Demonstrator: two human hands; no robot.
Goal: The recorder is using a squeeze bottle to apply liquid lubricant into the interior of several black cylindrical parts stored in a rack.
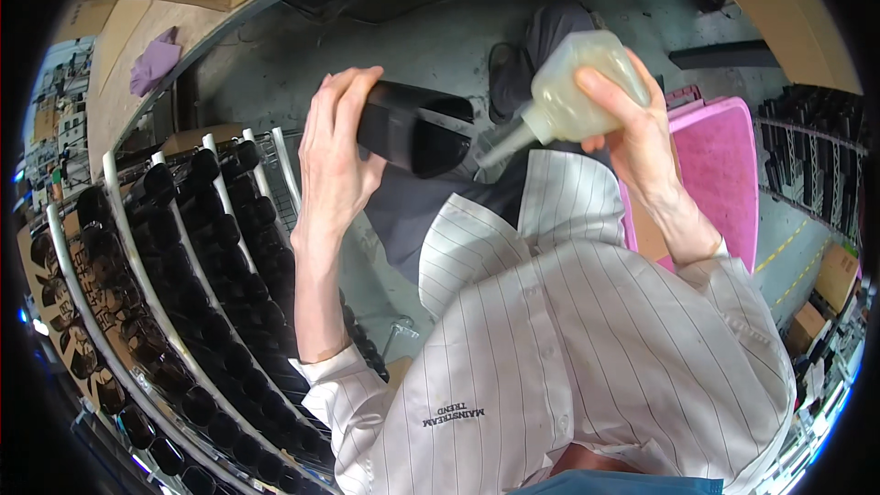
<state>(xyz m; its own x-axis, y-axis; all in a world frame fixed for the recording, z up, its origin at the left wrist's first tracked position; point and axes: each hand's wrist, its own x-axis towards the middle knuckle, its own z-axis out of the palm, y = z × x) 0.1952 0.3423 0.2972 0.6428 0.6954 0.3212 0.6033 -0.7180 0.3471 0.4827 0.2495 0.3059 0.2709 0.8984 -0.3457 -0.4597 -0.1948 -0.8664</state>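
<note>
My left hand [335, 142] is closed round a black hollow case [394, 128], a rounded box shape whose open end faces right. In my right hand [637, 124] is a translucent squeeze bottle [579, 82] with pale yellowish contents, tilted so its long nozzle points down and left. The nozzle tip is close to the case's open end; whether they touch I cannot tell. My fingers wrap the bottle's body, the thumb lying across its front.
To the left stands a rack with pale curved rails [174, 229] and rows of black hollow parts [151, 330]. A pink bin [724, 165] sits at my right. Beyond it is a shelf of black parts [807, 142]. A purple cloth [154, 62] lies on a cardboard-covered surface.
</note>
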